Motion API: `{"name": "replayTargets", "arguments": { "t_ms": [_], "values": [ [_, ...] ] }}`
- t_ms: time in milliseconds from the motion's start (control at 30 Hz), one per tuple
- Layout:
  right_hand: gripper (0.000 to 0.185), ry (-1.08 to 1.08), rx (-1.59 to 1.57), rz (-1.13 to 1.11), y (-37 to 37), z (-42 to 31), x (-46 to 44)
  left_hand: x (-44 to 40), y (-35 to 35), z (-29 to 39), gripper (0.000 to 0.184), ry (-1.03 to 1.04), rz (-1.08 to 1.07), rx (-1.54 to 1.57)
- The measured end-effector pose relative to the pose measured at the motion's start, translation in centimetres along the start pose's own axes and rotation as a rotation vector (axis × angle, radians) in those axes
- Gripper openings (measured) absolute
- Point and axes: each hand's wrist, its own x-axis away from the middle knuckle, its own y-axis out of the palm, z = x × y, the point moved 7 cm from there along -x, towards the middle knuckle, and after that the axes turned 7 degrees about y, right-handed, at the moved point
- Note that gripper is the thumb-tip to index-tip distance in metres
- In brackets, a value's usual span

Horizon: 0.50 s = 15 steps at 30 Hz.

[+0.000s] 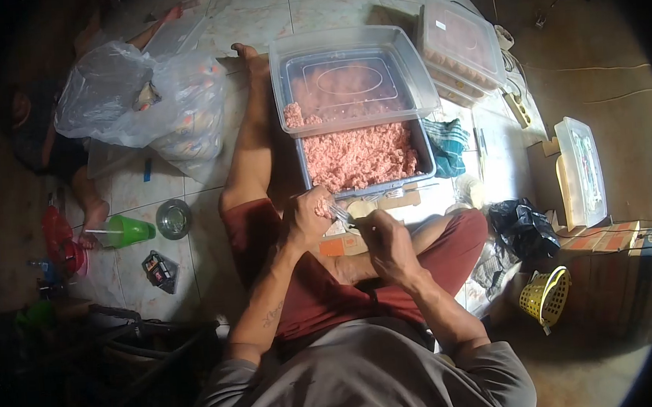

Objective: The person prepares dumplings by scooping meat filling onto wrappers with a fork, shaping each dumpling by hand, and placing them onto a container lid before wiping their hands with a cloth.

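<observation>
My left hand (pixel 312 218) is closed round a small lump of pink crumbly mix (pixel 324 206), just below the near left corner of a dark tub (pixel 426 152). My right hand (pixel 385 241) grips a metal fork (pixel 340 214), whose tines point at the lump in my left hand. More pink mix (pixel 360 156) fills the near part of the tub. A clear plastic bin (pixel 425 97) rests over the tub's far part, with some pink mix at its near left corner. Between my legs lies an orange and white piece (pixel 342 245), partly hidden by my arms.
A big filled plastic bag (pixel 190 115), a green cup (pixel 131 228) and a glass bowl (pixel 174 219) are on the left, near another person (pixel 91 207). Stacked clear boxes (pixel 462 42), a teal cloth (pixel 448 147), a black bag (pixel 523 229) and a yellow basket (pixel 544 298) lie right.
</observation>
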Motion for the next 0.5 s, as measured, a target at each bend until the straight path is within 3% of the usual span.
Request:
{"name": "replayTargets", "arguments": {
  "t_ms": [33, 100, 133, 233, 300, 367, 433, 500],
  "values": [
    [0.008, -0.007, 0.0, -0.001, -0.4, -0.3, -0.3, -0.2, -0.1, -0.3, 0.033, 0.002, 0.006, -0.003],
    [0.01, 0.143, -0.139, 0.038, -1.8, -0.3, -0.1, 0.1, -0.1, -0.1, 0.034, -0.004, -0.029, 0.287],
    [0.007, 0.224, -0.082, 0.004, -2.1, -0.5, -0.2, 0.1, 0.0, -0.1, 0.039, -0.101, -0.041, 0.328],
    [0.009, 0.193, -0.233, 0.137, -2.9, 0.0, 0.0, -0.8, -2.8, 2.6, 0.035, -0.036, -0.015, 0.327],
    [0.013, 0.266, -0.268, 0.107, -2.3, 1.8, 0.6, -0.5, -2.5, 1.6, 0.032, -0.052, -0.025, 0.372],
    [0.014, 0.168, -0.226, 0.004, -0.5, 1.3, 1.1, 0.3, -1.4, 0.7, 0.03, -0.078, -0.039, 0.42],
    [0.014, 0.067, -0.178, -0.088, 0.4, 0.8, 1.1, 0.5, -0.3, 0.6, 0.025, -0.003, -0.122, 0.225],
    [0.015, 0.241, -0.284, -0.018, -0.4, 2.1, 1.4, 1.1, 0.1, 0.0, 0.028, -0.065, -0.122, 0.253]
  ]
}}
